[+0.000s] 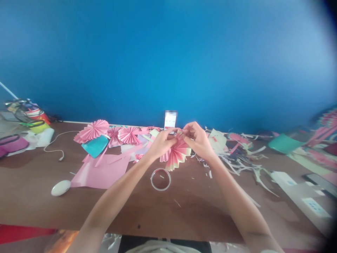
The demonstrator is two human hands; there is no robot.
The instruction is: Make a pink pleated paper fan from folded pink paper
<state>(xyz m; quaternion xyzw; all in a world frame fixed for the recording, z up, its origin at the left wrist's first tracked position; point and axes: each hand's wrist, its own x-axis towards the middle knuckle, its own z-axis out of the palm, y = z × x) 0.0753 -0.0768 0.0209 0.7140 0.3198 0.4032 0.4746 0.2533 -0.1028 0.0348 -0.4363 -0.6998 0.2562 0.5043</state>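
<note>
A pleated paper fan, pink with a pale yellow edge, hangs from between my two hands above the table. My left hand is closed on its upper left part. From the other side my right hand pinches the fan's gathered top, thumb and fingers together. The fine detail between the fingertips is too small to make out. Below the fan, a clear roll of tape lies flat on the brown table. Behind the hands a phone stands upright with its screen lit.
Finished pink paper fans and a pink sheet lie to the left, near a white computer mouse. Cut paper strips are scattered right. A laptop sits at far right. The blue wall bounds the table's back.
</note>
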